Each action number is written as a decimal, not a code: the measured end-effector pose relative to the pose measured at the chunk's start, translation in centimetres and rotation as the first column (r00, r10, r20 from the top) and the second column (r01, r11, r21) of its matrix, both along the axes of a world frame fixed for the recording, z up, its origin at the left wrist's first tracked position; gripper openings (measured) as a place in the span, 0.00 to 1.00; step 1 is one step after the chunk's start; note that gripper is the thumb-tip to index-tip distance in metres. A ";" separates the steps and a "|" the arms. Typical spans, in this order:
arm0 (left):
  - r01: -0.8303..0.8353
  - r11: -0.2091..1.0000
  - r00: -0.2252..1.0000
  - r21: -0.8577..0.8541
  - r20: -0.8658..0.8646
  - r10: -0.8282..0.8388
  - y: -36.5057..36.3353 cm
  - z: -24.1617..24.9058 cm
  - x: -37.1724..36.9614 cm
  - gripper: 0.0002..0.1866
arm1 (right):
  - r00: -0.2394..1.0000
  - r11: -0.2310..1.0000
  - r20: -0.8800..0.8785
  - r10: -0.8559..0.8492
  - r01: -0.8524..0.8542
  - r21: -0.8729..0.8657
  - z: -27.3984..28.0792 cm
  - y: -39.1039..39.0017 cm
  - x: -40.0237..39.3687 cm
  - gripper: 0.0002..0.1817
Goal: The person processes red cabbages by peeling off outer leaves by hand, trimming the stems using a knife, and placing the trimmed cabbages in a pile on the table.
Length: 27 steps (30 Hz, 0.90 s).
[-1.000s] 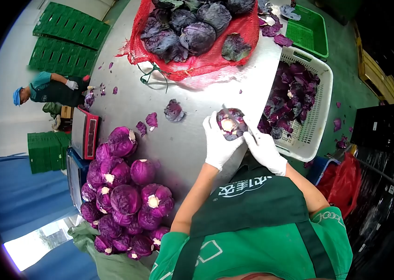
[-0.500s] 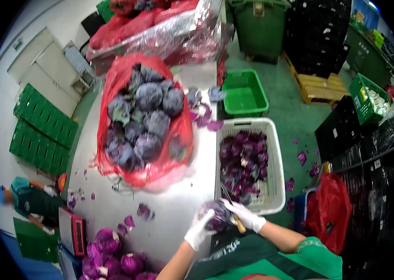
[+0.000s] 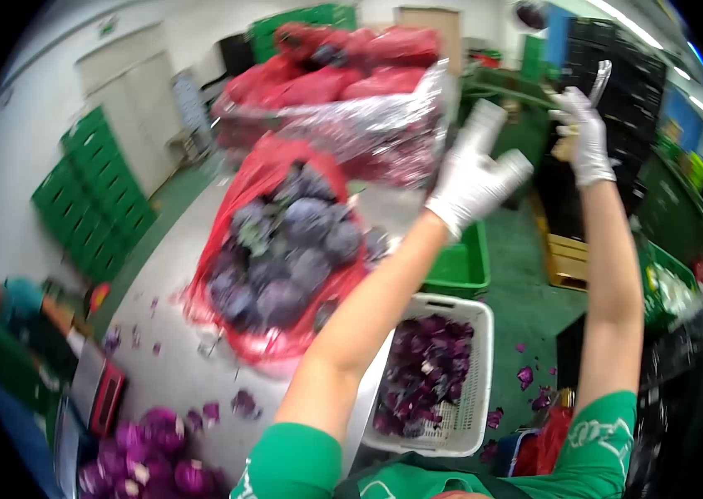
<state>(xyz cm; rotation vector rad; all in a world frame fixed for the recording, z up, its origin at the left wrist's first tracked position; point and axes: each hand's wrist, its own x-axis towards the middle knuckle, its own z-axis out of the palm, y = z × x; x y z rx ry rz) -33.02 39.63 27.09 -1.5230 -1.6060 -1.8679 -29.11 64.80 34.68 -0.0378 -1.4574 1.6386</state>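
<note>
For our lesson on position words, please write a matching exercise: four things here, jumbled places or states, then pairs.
Things
1. white plastic basket
2. open red mesh bag
3. glossy purple cabbages
4. metal-bladed knife

Places or states
A. heaped near the red-edged scale
B. raised in the white-gloved right hand
C. holding loose purple leaves
D. on the metal table, around dull dark cabbages

Pairs: 1-C; 2-D; 3-A; 4-B

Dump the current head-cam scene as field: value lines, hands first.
left hand: white-gloved, raised, fingers spread, nothing visible in it
right hand: white-gloved, raised, holding knife
top edge: dark round cabbage, apparently airborne
table: red net bag of dark cabbages; purple cabbage pile
beside table: white crate of purple leaves
far left: co-worker
</note>
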 end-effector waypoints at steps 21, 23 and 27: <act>-0.540 0.248 0.392 -0.805 0.020 0.920 -41.3 -28.9 -5.1 0.20 | 0.300 0.702 0.643 0.704 -0.428 -0.569 -39.9 -31.8 8.8 0.17; -0.654 0.105 0.309 -0.749 -0.138 0.941 -38.3 -29.4 -8.2 0.26 | 0.316 0.717 0.648 0.694 -0.394 -0.576 -39.1 -33.9 9.9 0.15; -0.481 -0.046 0.209 -0.876 -0.166 0.964 -31.4 -28.4 -10.5 0.44 | 0.308 0.703 0.632 0.711 -0.331 -0.629 -40.5 -35.8 12.2 0.12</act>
